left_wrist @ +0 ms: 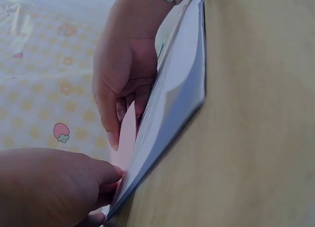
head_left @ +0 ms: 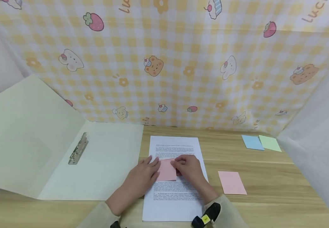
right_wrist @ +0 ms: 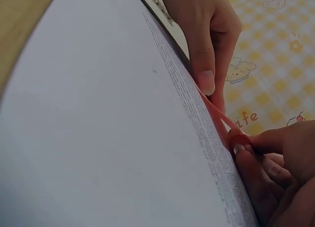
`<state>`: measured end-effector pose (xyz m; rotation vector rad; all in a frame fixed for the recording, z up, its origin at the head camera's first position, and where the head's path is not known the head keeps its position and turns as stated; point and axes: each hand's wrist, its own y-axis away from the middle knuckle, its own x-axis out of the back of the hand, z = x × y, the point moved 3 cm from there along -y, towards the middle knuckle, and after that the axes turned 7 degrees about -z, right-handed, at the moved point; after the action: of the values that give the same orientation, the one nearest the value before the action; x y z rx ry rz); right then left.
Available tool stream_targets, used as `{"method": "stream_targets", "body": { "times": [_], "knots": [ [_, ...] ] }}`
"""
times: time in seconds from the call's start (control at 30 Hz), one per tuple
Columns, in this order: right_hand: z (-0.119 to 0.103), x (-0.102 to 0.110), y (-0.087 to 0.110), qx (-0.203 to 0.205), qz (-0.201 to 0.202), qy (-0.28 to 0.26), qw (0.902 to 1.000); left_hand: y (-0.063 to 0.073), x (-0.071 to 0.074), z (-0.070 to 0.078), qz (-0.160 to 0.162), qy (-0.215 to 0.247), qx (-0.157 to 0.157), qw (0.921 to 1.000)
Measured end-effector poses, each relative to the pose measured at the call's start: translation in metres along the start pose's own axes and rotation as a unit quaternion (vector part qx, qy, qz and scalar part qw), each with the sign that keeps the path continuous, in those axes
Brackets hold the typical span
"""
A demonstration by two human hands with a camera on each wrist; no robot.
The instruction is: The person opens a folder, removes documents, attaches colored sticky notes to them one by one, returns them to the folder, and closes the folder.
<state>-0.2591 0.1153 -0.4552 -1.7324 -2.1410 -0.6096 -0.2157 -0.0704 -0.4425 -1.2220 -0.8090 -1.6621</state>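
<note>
A pink sticky note (head_left: pixel 166 171) lies over the printed text of a white paper stack (head_left: pixel 171 210). My left hand (head_left: pixel 141 176) rests on the page at the note's left side, fingers mostly straight, the thumb pressing near its edge. With thumb and fingertips, my right hand (head_left: pixel 190 169) pinches the note's right edge. Seen from the left wrist, part of the pink note (left_wrist: pixel 129 133) stands up off the page. The right wrist view shows the left thumb (right_wrist: pixel 206 81) on one end of the note and the right fingers gripping the other.
An opened white folder (head_left: pixel 113 161) with a metal clip (head_left: pixel 79 148) lies left of the stack. To the right on the wooden table are another pink note (head_left: pixel 232 183), a blue note (head_left: pixel 252 142) and a green note (head_left: pixel 270 143). A checked cloth (head_left: pixel 176 63) hangs behind.
</note>
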Motion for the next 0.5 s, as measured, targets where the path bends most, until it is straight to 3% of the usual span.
{"method": "stream_targets", "body": {
  "times": [0.13, 0.23, 0.33, 0.4, 0.5],
  "knots": [
    [-0.01, 0.002, 0.005, 0.035, 0.008, 0.126, 0.9914, 0.0, 0.001, -0.001, -0.003, -0.002, -0.002, 1.0],
    [-0.019, 0.005, 0.01, 0.061, 0.039, 0.219, 0.9731, 0.0, 0.001, -0.001, -0.006, 0.002, -0.005, 1.0],
    [-0.028, 0.004, 0.016, 0.117, 0.059, 0.276, 0.9521, 0.0, 0.001, -0.002, -0.006, 0.007, -0.011, 0.9999],
    [-0.034, -0.002, 0.021, 0.173, 0.035, 0.292, 0.94, 0.001, 0.001, -0.002, -0.003, 0.007, -0.019, 0.9998],
    [-0.04, -0.015, 0.027, 0.242, -0.059, 0.287, 0.9248, 0.001, 0.002, -0.003, 0.008, 0.005, -0.03, 0.9995]
  ]
}}
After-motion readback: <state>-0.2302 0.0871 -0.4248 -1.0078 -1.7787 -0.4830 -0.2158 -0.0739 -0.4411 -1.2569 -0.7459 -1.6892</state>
